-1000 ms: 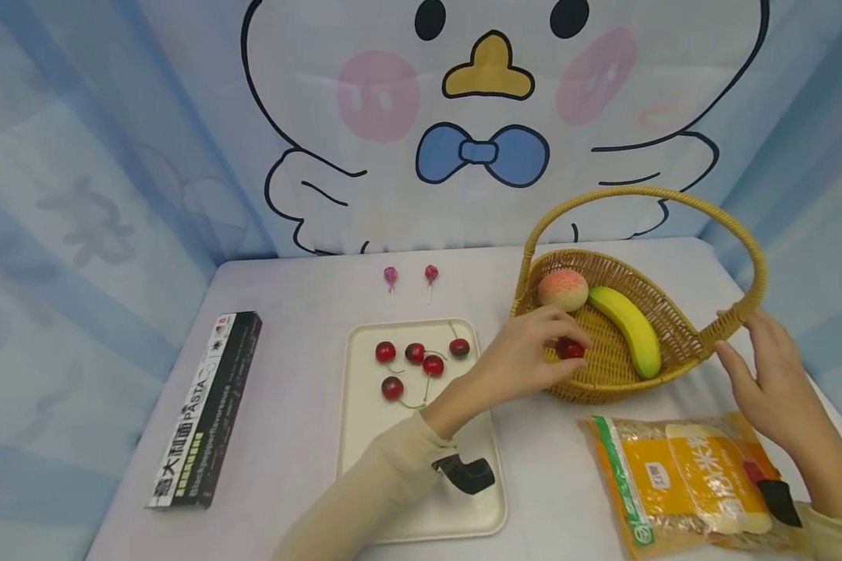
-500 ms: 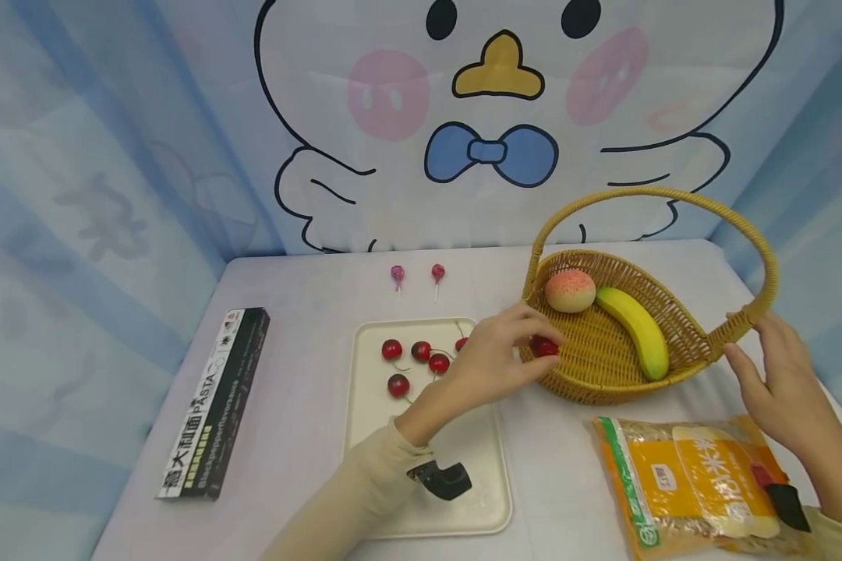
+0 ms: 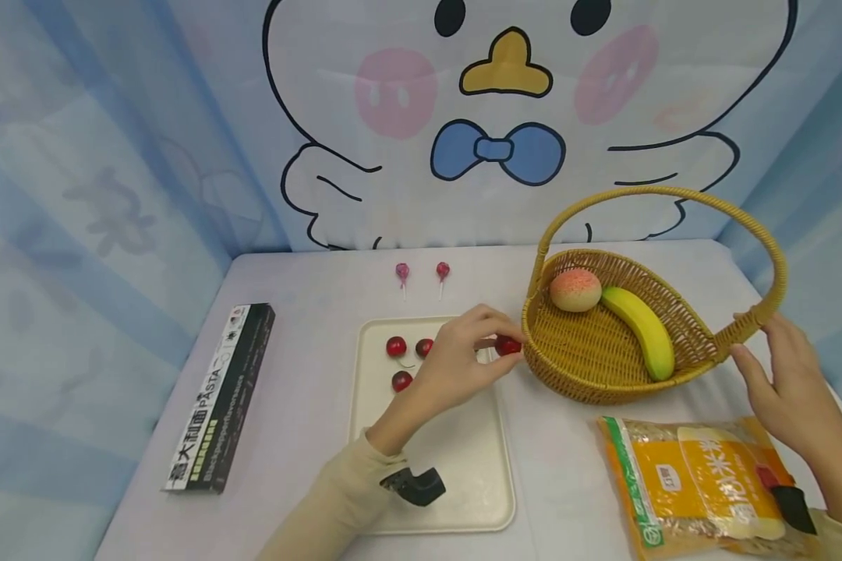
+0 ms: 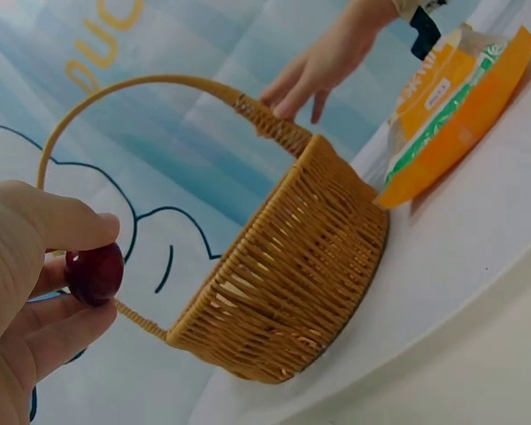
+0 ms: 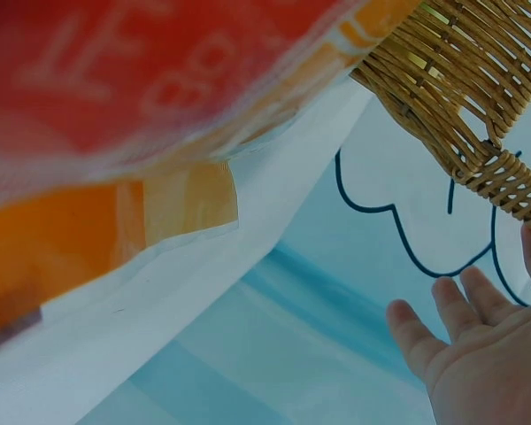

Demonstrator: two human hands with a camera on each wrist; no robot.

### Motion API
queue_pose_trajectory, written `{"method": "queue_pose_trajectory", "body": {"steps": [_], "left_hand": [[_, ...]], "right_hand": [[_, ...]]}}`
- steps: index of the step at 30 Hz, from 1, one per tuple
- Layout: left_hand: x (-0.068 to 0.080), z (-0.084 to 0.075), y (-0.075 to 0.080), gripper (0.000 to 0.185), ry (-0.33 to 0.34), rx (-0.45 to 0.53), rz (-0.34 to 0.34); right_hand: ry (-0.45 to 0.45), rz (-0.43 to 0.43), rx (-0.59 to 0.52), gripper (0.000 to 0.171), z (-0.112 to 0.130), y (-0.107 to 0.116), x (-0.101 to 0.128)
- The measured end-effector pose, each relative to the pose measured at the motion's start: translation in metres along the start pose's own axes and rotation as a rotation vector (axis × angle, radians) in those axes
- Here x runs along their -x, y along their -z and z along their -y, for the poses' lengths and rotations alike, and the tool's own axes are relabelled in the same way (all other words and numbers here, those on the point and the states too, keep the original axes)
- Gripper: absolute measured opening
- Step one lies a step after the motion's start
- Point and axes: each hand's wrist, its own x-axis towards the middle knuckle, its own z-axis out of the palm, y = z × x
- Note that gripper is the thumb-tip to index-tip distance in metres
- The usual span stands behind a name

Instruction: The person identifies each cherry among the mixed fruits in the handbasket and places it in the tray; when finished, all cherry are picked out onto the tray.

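Note:
A dark red cherry (image 4: pixel 96 274) is pinched between the thumb and fingers of my left hand (image 3: pixel 456 351). In the head view it overlaps the left rim of the wicker basket (image 3: pixel 568 382). Inside that basket lie a peach (image 3: pixel 575 290) and a banana (image 3: pixel 642 327). My right hand (image 3: pixel 789 382) is at the basket's right end, its fingertips touching the base of the handle (image 3: pixel 737 331). Its other fingers are spread and fairly straight in the right wrist view. Under my left forearm is a cream tray (image 3: pixel 463 483) with cherries (image 3: pixel 396 347), some hidden by the hand.
Two lollipops (image 3: pixel 402 273) lie behind the tray. A black-and-white pasta box (image 3: pixel 221 397) lies at the left. In front of the basket, below my right hand, is an orange-and-clear food bag (image 3: pixel 695 483). A patterned curtain (image 3: pixel 393 195) hangs along the table's back edge.
My left hand has drawn leftward from inside the basket to its left rim, the cherry still pinched. More tray cherries are now covered. My right hand stays at the handle; the head view shifts slightly.

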Motion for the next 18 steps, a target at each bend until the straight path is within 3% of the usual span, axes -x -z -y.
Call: {"method": "queue_pose_trajectory", "body": {"steps": [6,18], "left_hand": [[0.008,0.006,0.004,0.019,0.028,-0.012,-0.042],[0.022,0.021,0.005,0.018,0.095,0.021,-0.06]], "right_hand": [[-0.011,0.005,0.006,0.052,0.0,0.001,0.001],[0.003,-0.003,0.014,0.052,0.002,-0.001,0.0]]}}
